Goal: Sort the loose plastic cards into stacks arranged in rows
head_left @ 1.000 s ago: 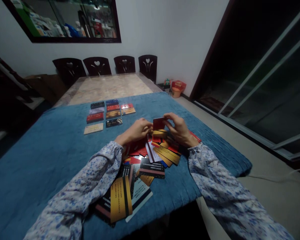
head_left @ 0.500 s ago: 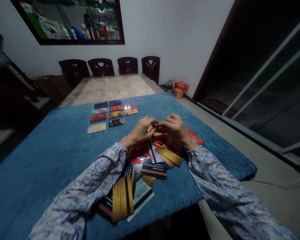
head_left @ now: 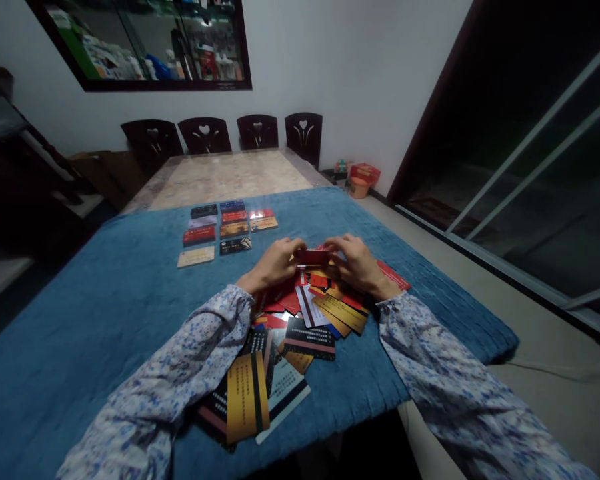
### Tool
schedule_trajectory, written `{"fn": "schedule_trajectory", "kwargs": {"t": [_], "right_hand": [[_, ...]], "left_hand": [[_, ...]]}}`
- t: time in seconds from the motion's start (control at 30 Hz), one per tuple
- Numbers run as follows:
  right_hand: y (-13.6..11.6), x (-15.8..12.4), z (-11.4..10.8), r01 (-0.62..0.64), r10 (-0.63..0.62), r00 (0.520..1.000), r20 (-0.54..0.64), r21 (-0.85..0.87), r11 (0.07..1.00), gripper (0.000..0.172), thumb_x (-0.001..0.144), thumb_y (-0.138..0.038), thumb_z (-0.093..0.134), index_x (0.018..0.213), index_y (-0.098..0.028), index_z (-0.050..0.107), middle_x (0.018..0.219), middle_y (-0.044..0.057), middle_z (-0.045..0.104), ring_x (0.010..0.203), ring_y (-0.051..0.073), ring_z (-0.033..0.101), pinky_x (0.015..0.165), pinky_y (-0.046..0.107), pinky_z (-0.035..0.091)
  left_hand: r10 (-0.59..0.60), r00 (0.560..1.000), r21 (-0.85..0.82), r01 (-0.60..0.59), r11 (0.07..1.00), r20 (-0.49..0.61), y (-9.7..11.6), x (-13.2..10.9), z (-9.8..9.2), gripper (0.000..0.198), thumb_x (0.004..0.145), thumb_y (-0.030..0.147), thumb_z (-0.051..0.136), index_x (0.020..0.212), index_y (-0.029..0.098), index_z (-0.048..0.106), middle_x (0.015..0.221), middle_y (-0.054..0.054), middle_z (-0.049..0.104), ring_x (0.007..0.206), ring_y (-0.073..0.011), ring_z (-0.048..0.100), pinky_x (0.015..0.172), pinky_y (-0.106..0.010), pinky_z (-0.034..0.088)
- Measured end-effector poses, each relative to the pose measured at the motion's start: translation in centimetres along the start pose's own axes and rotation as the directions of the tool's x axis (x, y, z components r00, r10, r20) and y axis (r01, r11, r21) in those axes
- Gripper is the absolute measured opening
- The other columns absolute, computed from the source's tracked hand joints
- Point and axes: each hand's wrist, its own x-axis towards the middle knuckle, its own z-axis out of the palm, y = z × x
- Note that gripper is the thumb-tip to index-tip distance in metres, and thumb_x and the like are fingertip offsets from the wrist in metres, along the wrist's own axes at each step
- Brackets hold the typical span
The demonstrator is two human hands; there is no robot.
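Observation:
Between my two hands is a red card, held by its short ends just above a loose heap of cards. My left hand pinches its left end, and my right hand pinches the right end. Beneath and nearer to me lie scattered cards: a gold card, a black card, a pale card, and a yellow card. Further left, several small stacks stand in columns, among them a red stack, a black stack and a cream card.
A blue cloth covers the near part of the table; the bare marble-like tabletop shows beyond it. Several dark chairs stand along the far side. An orange bucket sits on the floor at right, near a sliding door.
My hands have moved slightly apart, and the red card now shows flat between them. The scattered cards and the stacks stay where they were.

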Motion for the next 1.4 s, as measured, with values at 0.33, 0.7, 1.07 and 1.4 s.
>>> {"fn": "schedule_trajectory", "kwargs": {"t": [0.33,0.7,1.07,1.4], "right_hand": [[0.0,0.0,0.8,-0.029,0.033,0.998,0.045,-0.084,0.996,0.029,0.089,-0.017,0.061,0.118,-0.020,0.064,0.099,0.010,0.073,0.088,0.025,0.059,0.078,0.034,0.044],[-0.6,-0.1,1.9,-0.062,0.071,0.996,0.049,-0.165,0.984,0.035,0.091,-0.022,0.057,0.126,-0.018,0.058,0.100,0.011,0.073,0.088,0.026,0.062,0.078,0.034,0.040],[-1.1,0.0,2.2,-0.039,0.031,0.999,-0.037,-0.246,0.969,0.042,0.087,-0.015,0.058,0.129,-0.016,0.056,0.107,0.014,0.071,0.099,0.029,0.059,0.087,0.039,0.038],[-1.5,-0.1,1.6,-0.002,-0.050,0.988,-0.145,-0.339,0.941,0.031,0.096,-0.021,0.048,0.125,-0.015,0.058,0.101,0.013,0.070,0.093,0.027,0.057,0.082,0.038,0.038]], "left_hand": [[-0.069,0.997,0.098,0.066,0.993,0.027,0.3,-0.2,-0.2,0.033,0.081,0.009,0.058,0.112,0.021,0.061,0.089,-0.004,0.072,0.077,-0.0206,0.067,0.072,-0.029,0.050],[-0.144,0.988,0.274,0.123,0.954,0.060,1.0,-0.4,0.3,0.039,0.084,0.011,0.060,0.121,0.023,0.057,0.090,-0.006,0.072,0.081,-0.0241,0.071,0.075,-0.031,0.051],[-0.131,0.991,0.246,0.123,0.961,0.017,1.3,-0.2,-0.3,0.043,0.085,0.009,0.057,0.126,0.021,0.057,0.093,-0.007,0.070,0.084,-0.0250,0.067,0.081,-0.035,0.051],[-0.091,0.996,0.249,0.092,0.964,-0.017,2.0,0.3,-1.3,0.038,0.085,0.008,0.053,0.120,0.020,0.059,0.091,-0.006,0.067,0.083,-0.0229,0.063,0.081,-0.034,0.049]]}}
